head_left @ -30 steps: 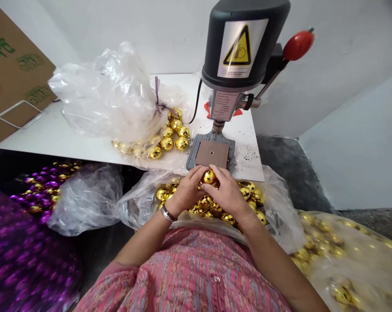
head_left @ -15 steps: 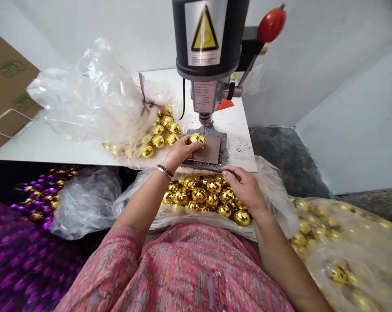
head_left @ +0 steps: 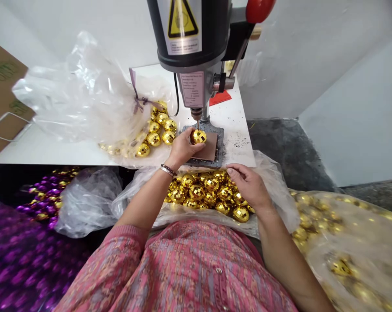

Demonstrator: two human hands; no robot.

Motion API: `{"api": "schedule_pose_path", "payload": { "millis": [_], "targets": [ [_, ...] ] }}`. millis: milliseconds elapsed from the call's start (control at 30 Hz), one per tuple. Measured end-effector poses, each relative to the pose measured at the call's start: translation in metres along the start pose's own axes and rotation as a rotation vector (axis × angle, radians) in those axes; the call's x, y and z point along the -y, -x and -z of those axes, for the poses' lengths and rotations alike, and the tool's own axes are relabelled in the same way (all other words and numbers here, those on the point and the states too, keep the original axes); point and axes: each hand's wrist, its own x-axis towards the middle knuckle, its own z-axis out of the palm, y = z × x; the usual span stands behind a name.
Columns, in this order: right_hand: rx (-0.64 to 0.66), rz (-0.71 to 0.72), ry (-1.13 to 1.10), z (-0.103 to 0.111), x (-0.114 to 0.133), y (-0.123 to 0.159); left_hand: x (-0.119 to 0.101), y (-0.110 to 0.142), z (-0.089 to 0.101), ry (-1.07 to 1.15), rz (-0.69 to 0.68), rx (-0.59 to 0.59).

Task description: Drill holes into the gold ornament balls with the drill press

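Pinched in my left hand (head_left: 184, 149) is a shiny gold mirror ball (head_left: 199, 137), resting on a brown block (head_left: 209, 149) on the base of a bench drill press (head_left: 192, 47). The drill bit (head_left: 198, 125) points down at the top of the ball; whether it touches cannot be told. My right hand (head_left: 248, 184) hovers at the table's front edge, above a clear bag of gold balls (head_left: 212, 184). Its fingers are loosely bent, with the thumb a little apart and nothing visible in them.
More gold balls (head_left: 154, 139) lie by a tied plastic bag (head_left: 75, 95) on the white table (head_left: 236, 147). A red-knobbed lever (head_left: 260, 9) juts from the drill's right side. Purple balls (head_left: 23, 264) fill the lower left; bagged gold balls (head_left: 319, 221) stand at right.
The view has shifted, so the drill sits further left and higher. My left hand has turned the ball slightly and brought it under the bit. My right hand stays near the table edge.
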Motion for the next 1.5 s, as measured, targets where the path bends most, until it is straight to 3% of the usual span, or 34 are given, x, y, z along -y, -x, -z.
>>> {"api": "schedule_pose_path", "payload": {
  "millis": [167,300,500,633,833,1033,1167,1267,1400,1500],
  "targets": [
    [0.008,0.030,0.027,0.000,-0.001,0.001,0.007,-0.002,-0.001,-0.013,-0.008,0.027],
    [0.010,0.108,0.073,-0.007,0.013,-0.009,0.007,-0.003,-0.004,-0.049,-0.034,0.059],
    [-0.022,0.198,0.195,-0.036,0.047,-0.075,0.009,0.002,-0.011,0.006,0.010,0.042],
    [0.059,0.220,0.267,-0.052,0.059,-0.109,0.009,0.005,-0.010,0.014,0.016,0.038],
    [0.082,0.212,0.305,-0.052,0.062,-0.111,0.013,0.000,0.002,0.121,-0.107,0.209],
    [0.067,0.164,0.301,-0.052,0.065,-0.115,0.017,-0.004,0.000,0.191,-0.081,0.177],
    [0.015,0.206,0.248,-0.035,0.063,-0.119,0.015,-0.003,-0.001,0.212,-0.057,0.175],
    [-0.166,0.207,0.176,-0.002,0.074,-0.122,0.013,-0.003,0.001,0.222,-0.005,0.206],
    [-0.539,0.253,0.080,0.046,0.128,-0.124,0.014,-0.003,0.000,0.217,0.001,0.209],
    [-0.598,0.393,0.119,0.065,0.185,-0.126,0.017,-0.003,-0.003,0.215,-0.001,0.198]
  ]
}}
